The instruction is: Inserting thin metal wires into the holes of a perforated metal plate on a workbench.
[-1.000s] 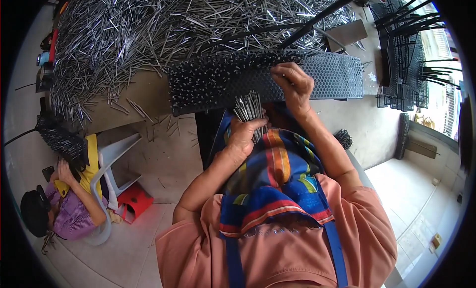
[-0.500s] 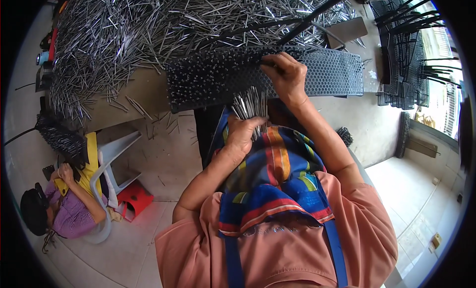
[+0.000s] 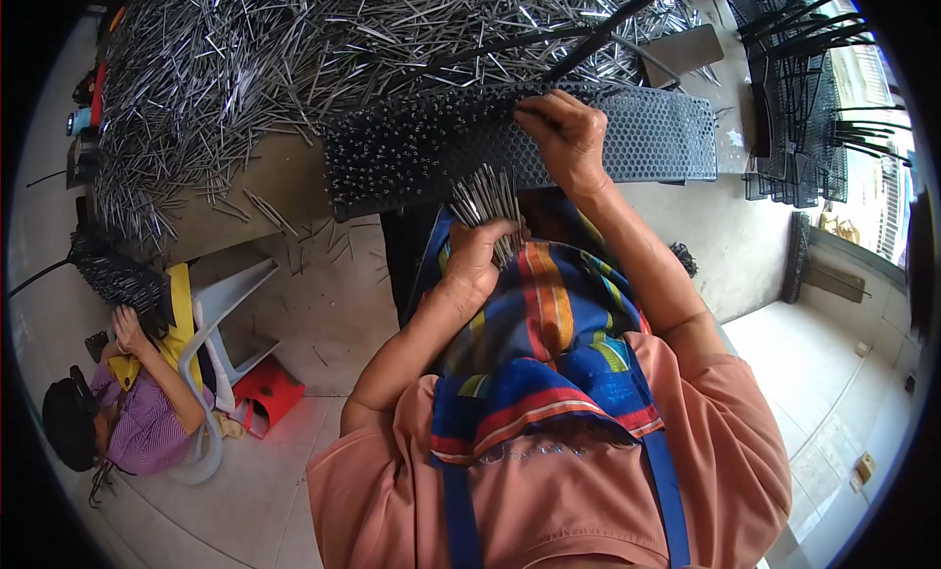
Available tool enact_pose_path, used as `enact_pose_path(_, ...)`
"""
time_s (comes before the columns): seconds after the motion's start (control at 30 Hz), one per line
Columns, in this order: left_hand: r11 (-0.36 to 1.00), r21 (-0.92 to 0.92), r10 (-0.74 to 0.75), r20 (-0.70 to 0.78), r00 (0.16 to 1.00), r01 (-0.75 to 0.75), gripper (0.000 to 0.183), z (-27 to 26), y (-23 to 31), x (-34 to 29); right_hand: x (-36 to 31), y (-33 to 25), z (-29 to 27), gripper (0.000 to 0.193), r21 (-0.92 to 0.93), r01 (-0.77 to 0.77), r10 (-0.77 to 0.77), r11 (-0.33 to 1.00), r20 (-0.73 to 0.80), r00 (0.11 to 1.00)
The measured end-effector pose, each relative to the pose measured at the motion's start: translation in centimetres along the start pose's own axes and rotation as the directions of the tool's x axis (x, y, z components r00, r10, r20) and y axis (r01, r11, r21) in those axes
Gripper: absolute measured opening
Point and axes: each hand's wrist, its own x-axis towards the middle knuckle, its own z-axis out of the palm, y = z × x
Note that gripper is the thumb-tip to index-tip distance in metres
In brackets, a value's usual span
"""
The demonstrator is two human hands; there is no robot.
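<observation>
A bundle of thin metal rods [image 3: 480, 198] is gripped in my left hand [image 3: 477, 252], in front of my striped apron, with the upper ends fanned out. Above it lies a long black rack [image 3: 627, 143] perforated with small round holes. Rods stand close together in the holes of its left part; the right part shows bare holes. My right hand [image 3: 569, 138] is over the middle of the rack, thumb and fingers pinched together. Whatever is between those fingertips is too small and hidden to make out.
A large heap of loose metal rods [image 3: 245, 69] covers the table behind the rack. A dark bar [image 3: 618, 25] slants above it. More black mesh racks [image 3: 799, 128] hang at the right. At the left a co-worker [image 3: 157, 412] sits near another filled rack [image 3: 120, 280].
My right hand stays over the rack's middle, fingers pinched, with only a slight shift. The bundle in my left hand tilts a little more leftward. The co-worker's hand has moved up slightly.
</observation>
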Motion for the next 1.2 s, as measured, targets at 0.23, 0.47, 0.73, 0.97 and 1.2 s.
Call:
enact_pose_path(0.23, 1.0, 0.012, -0.023, -0.009, 1.0, 0.023, 0.026, 0.2, 0.1, -0.1, -0.3, -0.5, 0.7, 0.016, -0.117, 0.046, -0.05, 0.992, -0.035, 0.998)
enact_pose_path(0.47, 1.0, -0.002, -0.024, 0.028, 0.999, 0.024, 0.032, 0.6, 0.4, -0.6, -0.9, 0.1, -0.3, 0.019, -0.217, 0.146, -0.136, 0.965, 0.061, 0.989)
enact_pose_path(0.73, 0.999, 0.025, 0.027, 0.09, 0.996, -0.029, 0.035, 0.9, 0.5, -1.0, -2.2, -0.6, -0.9, 0.026, -0.088, 0.085, -0.086, 0.992, -0.008, 0.996)
enact_pose_path(0.97, 0.999, 0.015, 0.044, 0.139, 0.989, -0.047, 0.033, 0.9, 0.8, -1.0, -1.2, -1.4, -3.3, 0.017, 0.042, -0.426, 0.322, 0.904, 0.587, 0.743)
enact_pose_path(1.2, 0.993, 0.108, 0.03, 0.067, 0.997, -0.037, 0.032, 2.7, 1.4, -1.9, -4.0, 0.4, -3.0, 0.011, 0.35, -0.819, 0.446, 0.455, 0.707, 0.55)
